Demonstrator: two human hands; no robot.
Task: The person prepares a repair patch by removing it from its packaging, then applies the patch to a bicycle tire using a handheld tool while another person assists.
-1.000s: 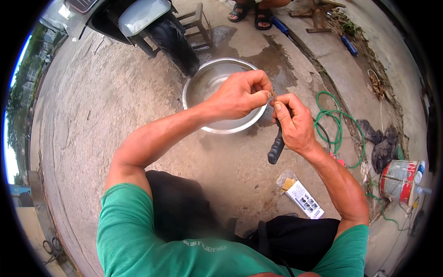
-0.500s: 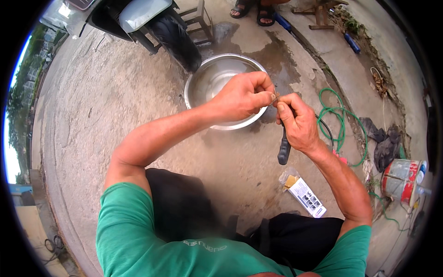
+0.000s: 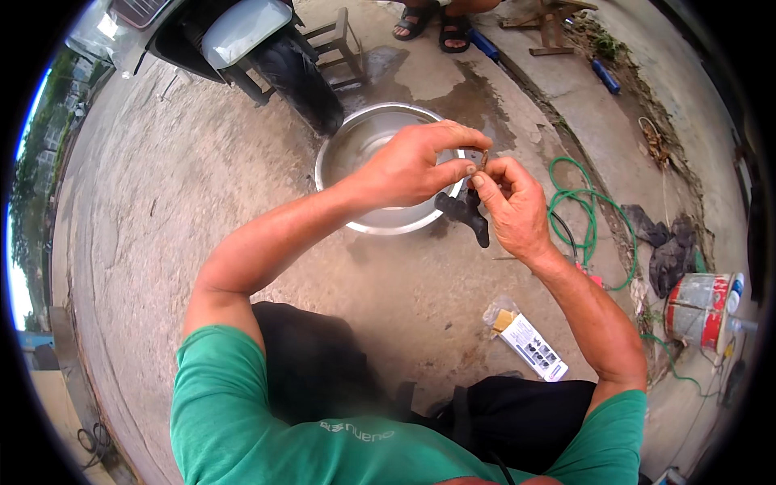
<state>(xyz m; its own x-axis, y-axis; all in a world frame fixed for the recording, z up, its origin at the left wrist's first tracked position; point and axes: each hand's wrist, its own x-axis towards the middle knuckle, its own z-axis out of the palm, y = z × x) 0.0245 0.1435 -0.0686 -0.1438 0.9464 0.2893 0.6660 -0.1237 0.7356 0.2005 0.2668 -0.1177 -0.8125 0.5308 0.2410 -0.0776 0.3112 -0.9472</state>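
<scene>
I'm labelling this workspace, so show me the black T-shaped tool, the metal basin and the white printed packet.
Black T-shaped tool (image 3: 466,212): head view, middle of its handle.
Metal basin (image 3: 396,229): head view, near rim.
White printed packet (image 3: 531,346): head view, printed face.

You are outdoors on concrete ground (image 3: 178,186).
Ahead of you, a dark wet patch (image 3: 475,95) spreads near a wooden stool (image 3: 352,50); at your far left, green trees (image 3: 36,174) stand beside bright sky (image 3: 18,283).

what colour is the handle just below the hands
The handle is black, best seen in the head view.
</scene>
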